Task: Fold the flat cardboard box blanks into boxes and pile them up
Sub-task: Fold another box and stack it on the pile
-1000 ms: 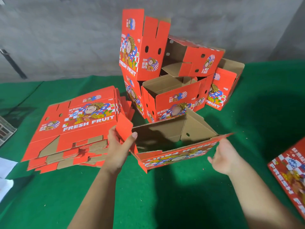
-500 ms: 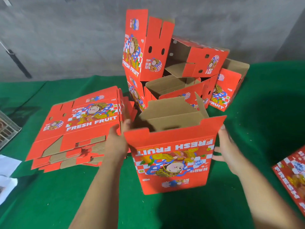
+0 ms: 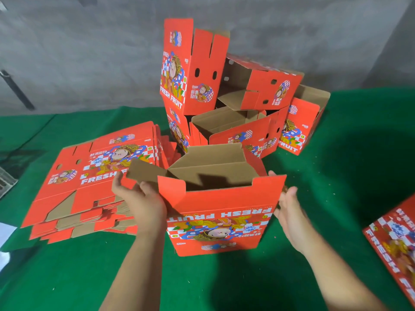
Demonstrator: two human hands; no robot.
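A red "FRESH FRUIT" box (image 3: 221, 217) stands upside down on the green table (image 3: 89, 277) in front of me, its brown bottom flaps partly folded in. My left hand (image 3: 140, 198) grips its left side flap, thumb on the flap's red face. My right hand (image 3: 289, 212) lies flat against the box's right wall, fingers straight. A stack of flat red blanks (image 3: 89, 182) lies to the left. Behind the box, a pile of folded boxes (image 3: 224, 97) leans in several directions.
Another flat red blank (image 3: 395, 241) lies at the right edge of the table. White paper (image 3: 5, 234) sits at the far left edge. A grey wall (image 3: 89, 52) rises behind the table, with a dark pole leaning on it at the left.
The flattened blank has been opened into a standing box shape. My left hand has moved onto the left side flap and my right hand has flattened against the right wall.
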